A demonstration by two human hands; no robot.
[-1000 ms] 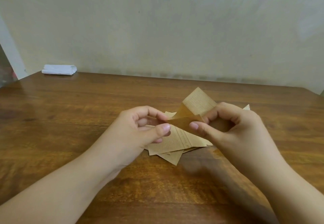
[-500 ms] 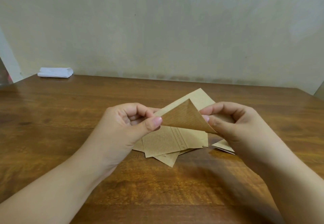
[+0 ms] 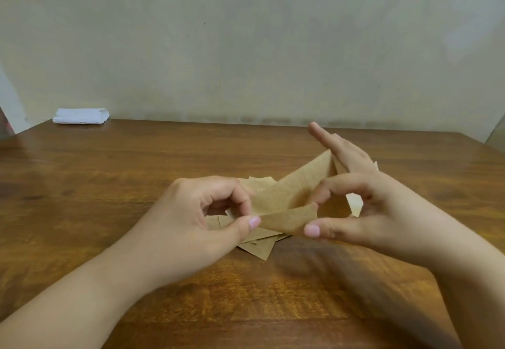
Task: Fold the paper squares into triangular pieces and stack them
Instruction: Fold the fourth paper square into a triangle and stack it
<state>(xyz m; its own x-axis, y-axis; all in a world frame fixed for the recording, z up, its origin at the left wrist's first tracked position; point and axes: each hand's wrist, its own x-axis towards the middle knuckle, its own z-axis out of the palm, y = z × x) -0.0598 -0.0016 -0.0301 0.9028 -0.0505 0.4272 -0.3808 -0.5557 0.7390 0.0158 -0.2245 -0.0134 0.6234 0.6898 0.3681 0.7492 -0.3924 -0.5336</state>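
Your left hand [image 3: 196, 220] pinches the left end of the paper [image 3: 289, 198] between thumb and curled forefinger, with the other fingers tucked in behind. The paper is brown and half folded, held up above the table [image 3: 109, 184] between both hands: its near flap bends towards you and its far corner points up and to the right. Your right hand [image 3: 363, 206] pinches the right end of the near flap between thumb and bent forefinger, which form a ring, while the remaining fingers stretch out straight behind the sheet's raised corner.

Below the held sheet lies the pile [image 3: 257, 247] of brown paper pieces, flat on the wood, one corner jutting towards you. A pale paper edge [image 3: 355, 206] shows through the ring of your right fingers; you cannot tell what it belongs to.

Bare wood lies left, right and in front of the pile. At the far left corner, against the wall [image 3: 246, 48], rests a folded white cloth [image 3: 81, 116], well apart from your hands. The table is dark, glossy wood; the wall is plain and pale.
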